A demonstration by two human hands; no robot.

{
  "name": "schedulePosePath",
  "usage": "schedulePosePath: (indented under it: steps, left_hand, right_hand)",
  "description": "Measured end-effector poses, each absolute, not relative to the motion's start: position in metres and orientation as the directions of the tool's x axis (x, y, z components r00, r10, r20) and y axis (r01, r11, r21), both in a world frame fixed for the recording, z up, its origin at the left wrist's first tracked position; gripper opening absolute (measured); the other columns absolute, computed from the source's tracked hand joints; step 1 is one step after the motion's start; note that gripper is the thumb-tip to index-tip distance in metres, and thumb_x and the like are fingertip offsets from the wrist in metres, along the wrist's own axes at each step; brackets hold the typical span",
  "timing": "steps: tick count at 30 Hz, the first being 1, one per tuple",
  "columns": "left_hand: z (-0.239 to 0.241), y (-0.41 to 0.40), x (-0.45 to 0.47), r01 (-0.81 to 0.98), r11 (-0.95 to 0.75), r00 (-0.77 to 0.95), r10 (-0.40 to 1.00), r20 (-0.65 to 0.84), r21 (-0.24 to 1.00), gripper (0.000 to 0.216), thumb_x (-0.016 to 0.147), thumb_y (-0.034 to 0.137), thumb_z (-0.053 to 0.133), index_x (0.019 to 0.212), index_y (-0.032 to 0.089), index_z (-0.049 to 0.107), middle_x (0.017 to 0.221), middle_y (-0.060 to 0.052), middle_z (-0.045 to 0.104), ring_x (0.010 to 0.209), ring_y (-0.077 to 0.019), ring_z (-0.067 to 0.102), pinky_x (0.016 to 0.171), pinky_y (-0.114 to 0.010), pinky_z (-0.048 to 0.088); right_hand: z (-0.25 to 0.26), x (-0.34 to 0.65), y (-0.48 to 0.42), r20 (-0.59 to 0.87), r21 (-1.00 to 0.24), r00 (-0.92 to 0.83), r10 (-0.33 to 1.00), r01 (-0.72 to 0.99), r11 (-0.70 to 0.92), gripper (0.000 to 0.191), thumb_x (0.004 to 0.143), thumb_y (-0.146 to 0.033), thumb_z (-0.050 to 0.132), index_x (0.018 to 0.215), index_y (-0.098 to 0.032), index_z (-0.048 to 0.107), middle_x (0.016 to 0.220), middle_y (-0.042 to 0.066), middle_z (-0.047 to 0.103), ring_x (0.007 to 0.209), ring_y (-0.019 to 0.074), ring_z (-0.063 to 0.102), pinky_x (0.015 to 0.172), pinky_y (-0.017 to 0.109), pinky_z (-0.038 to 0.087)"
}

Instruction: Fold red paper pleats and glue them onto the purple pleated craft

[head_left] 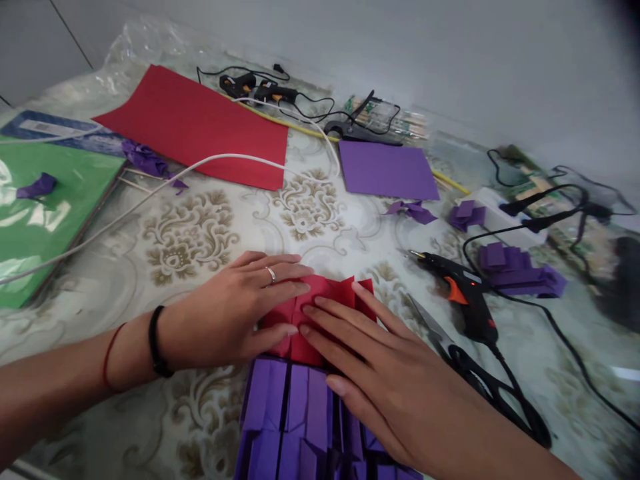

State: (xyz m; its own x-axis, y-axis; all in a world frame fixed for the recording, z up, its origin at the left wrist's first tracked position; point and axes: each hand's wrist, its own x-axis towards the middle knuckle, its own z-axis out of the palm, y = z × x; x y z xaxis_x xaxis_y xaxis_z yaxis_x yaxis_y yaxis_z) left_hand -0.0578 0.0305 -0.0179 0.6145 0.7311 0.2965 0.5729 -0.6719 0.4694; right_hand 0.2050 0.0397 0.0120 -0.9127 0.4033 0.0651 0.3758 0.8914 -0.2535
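Folded red paper [315, 290] lies at the far end of a block of folded purple paper strips [280, 417] near the bottom middle. My left hand [235, 303] rests on the left side of the red paper, fingers stretched out across it. From the right, my right hand [380, 360] lies flat over the same paper, fingers extended, with its thumb over the purple block. Both palms hide part of the red folds. Just right of my right hand are scissors [465, 360] and a black hot glue gun [465, 293] with an orange trigger and a lit red light.
Red sheets [200, 127], a purple sheet [387, 170] and a packet of green paper [55, 200] lie farther back. A white cable [150, 193] crosses the left side. Folded purple pieces [520, 270] sit beside a white power strip [505, 217]. More glue guns [255, 87] are by the wall.
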Motion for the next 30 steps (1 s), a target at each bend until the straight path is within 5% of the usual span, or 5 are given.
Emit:
schedulePosePath:
  steps: [11,18,30]
  left_hand:
    - [-0.019,0.025,-0.054,0.663,-0.663,0.612,0.747,0.259,0.347,0.042,0.097,0.029,0.069,0.137,0.017,0.061,0.15,-0.013,0.063,0.147,-0.0346,0.049,0.118,-0.052,0.039]
    - [-0.014,0.027,-0.054,0.676,-0.682,0.646,0.73,0.221,0.278,0.036,0.1,0.028,0.065,0.134,0.019,0.062,0.145,-0.008,0.067,0.147,-0.0326,0.048,0.119,-0.05,0.033]
    - [-0.006,0.032,-0.055,0.682,-0.715,0.682,0.697,0.221,0.152,0.03,0.106,0.027,0.056,0.133,0.021,0.066,0.134,-0.006,0.073,0.138,-0.032,0.057,0.118,-0.052,0.033]
  right_hand:
    - [0.017,0.207,0.037,0.05,-0.315,-0.914,0.402,0.368,0.875,0.036,0.109,-0.037,0.05,0.132,-0.021,0.073,0.137,0.004,0.075,0.134,0.0241,0.065,0.13,0.055,0.032]
    - [0.013,0.204,0.038,0.107,-0.332,-0.891,0.441,0.386,0.861,0.033,0.107,-0.043,0.058,0.125,-0.022,0.076,0.133,0.002,0.077,0.132,0.0191,0.065,0.135,0.042,0.017]
    - [0.014,0.205,0.039,0.099,-0.369,-0.893,0.439,0.377,0.85,0.033,0.108,-0.043,0.056,0.125,-0.023,0.076,0.132,0.003,0.077,0.133,0.0217,0.065,0.133,0.051,0.023]
